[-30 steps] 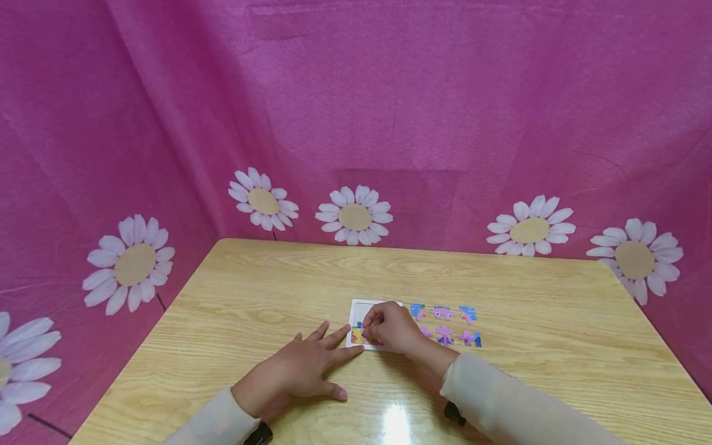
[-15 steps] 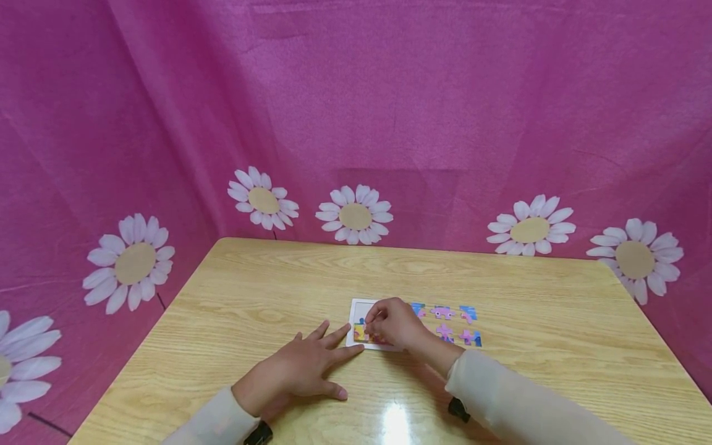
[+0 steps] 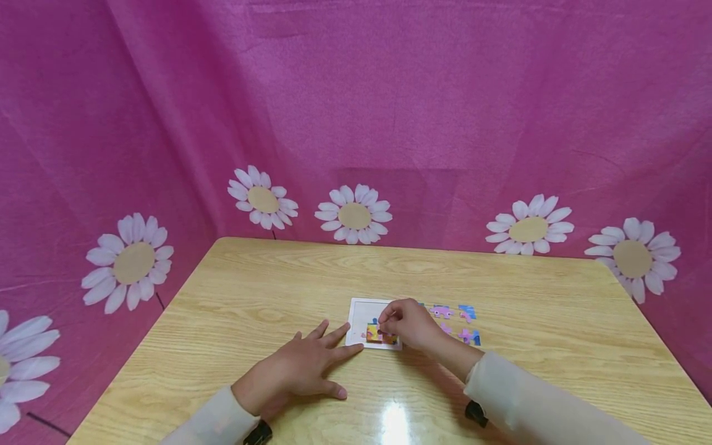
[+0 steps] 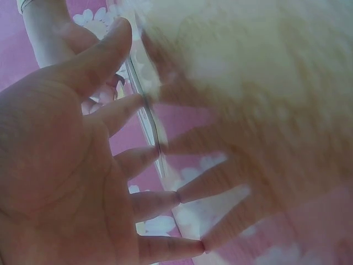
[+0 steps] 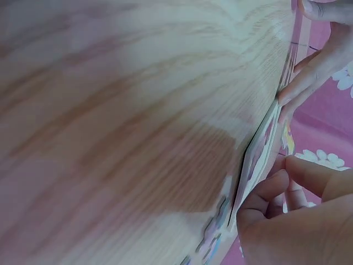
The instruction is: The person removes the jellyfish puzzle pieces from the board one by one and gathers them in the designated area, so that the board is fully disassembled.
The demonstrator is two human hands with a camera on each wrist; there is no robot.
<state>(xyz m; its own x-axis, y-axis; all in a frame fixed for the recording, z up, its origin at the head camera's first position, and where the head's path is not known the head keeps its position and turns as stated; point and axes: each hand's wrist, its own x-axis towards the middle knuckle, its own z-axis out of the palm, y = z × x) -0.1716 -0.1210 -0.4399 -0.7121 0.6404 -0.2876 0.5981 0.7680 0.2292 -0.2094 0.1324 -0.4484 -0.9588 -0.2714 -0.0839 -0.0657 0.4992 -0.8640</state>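
My right hand (image 3: 408, 324) pinches a yellow-and-red jigsaw section (image 3: 374, 334) with a blue knob between thumb and fingertips. It is over a white puzzle tray (image 3: 360, 303); the hand covers its right part, so I cannot tell whether it is one piece or several joined. In the right wrist view the pinched yellow edge (image 5: 288, 138) stands up at the fingertips. My left hand (image 3: 311, 364) lies on the table with fingers spread, two fingertips at the tray's left edge. The left wrist view shows its palm (image 4: 60, 176) and straight fingers.
Right of the tray lie several loose pink-and-blue jigsaw pieces, among them a pink piece with an eye (image 3: 442, 311) and a blue corner piece (image 3: 468, 313). The wooden table (image 3: 267, 278) meets a pink flowered curtain (image 3: 423, 123) at the back and left.
My right hand has moved to the right, carrying the yellow jigsaw section off the tray's lower left corner and baring white tray there. The left hand stays put.
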